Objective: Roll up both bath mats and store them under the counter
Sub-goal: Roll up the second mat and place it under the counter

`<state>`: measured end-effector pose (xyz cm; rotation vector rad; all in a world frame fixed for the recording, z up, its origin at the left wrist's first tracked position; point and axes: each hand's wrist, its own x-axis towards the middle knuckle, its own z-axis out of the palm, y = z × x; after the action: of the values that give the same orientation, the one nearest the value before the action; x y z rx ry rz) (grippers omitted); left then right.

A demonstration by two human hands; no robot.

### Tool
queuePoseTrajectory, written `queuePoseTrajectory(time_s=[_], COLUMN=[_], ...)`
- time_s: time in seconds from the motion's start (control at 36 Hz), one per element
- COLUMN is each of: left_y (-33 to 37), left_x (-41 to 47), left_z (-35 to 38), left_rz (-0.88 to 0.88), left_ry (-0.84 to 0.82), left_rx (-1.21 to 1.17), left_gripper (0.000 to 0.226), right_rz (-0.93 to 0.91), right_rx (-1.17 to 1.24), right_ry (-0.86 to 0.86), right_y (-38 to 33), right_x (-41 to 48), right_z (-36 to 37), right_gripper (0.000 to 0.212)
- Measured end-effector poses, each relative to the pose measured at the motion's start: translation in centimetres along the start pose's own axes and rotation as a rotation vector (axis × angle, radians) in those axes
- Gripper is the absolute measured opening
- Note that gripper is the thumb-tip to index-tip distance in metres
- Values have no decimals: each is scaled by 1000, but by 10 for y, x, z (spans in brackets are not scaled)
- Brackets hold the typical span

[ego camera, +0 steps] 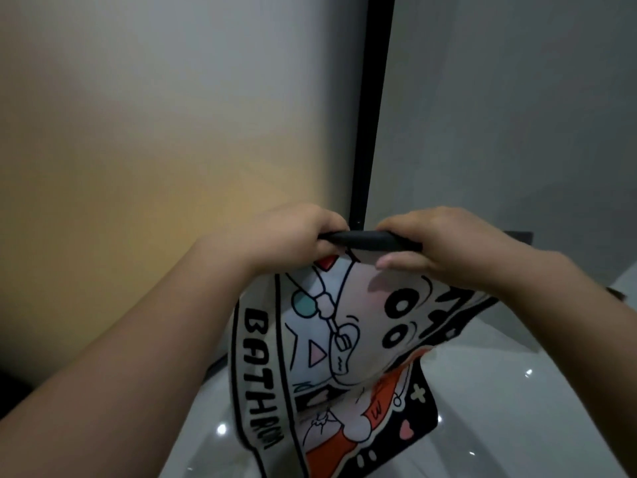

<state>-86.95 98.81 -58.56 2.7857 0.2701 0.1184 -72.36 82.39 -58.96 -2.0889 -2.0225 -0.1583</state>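
A bath mat (348, 343) with a cartoon print and the word BATHROOM hangs in front of me, lifted off the floor. Its top edge is curled over into a thin roll, showing the black underside (368, 240). My left hand (293, 232) grips the left end of that rolled edge. My right hand (444, 246) grips the right end, thumb on the printed side. The mat's lower part sags and folds down toward the floor. Only this one mat is visible.
A pale wall (155, 132) stands ahead on the left. A black vertical frame (374, 108) divides it from a grey panel (517, 115) on the right. Glossy white floor (517, 408) lies below, with a dark edge strip at the wall base.
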Motion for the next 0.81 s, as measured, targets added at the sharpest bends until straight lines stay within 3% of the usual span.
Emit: queuePoseTrajectory(time_s=[0.06, 0.19, 0.31, 0.44, 0.61, 0.75, 0.81], left_y=[1, 3, 6, 0, -8, -9, -10], left_x=[0, 2, 3, 1, 4, 12, 13], left_z=[3, 12, 13, 9, 22, 37, 41], left_rz=[31, 80, 110, 88, 83, 158, 196], left_ry=[59, 159, 87, -51, 147, 290, 296], left_rx=[66, 133, 141, 47, 261, 360, 371], left_gripper=[6, 7, 24, 13, 27, 38, 43], right_rz=[4, -22, -31, -13, 27, 59, 42], right_rx=[1, -176, -302, -322, -253, -389, -381], right_ry=[-3, 44, 5, -130, -141, -92, -112], right_y=[2, 5, 5, 0, 9, 16, 19], right_x=[-1, -5, -6, -6, -7, -9, -12], right_z=[0, -7, -6, 5, 11, 12, 12], right_gripper=[57, 38, 21, 38, 77, 80, 70])
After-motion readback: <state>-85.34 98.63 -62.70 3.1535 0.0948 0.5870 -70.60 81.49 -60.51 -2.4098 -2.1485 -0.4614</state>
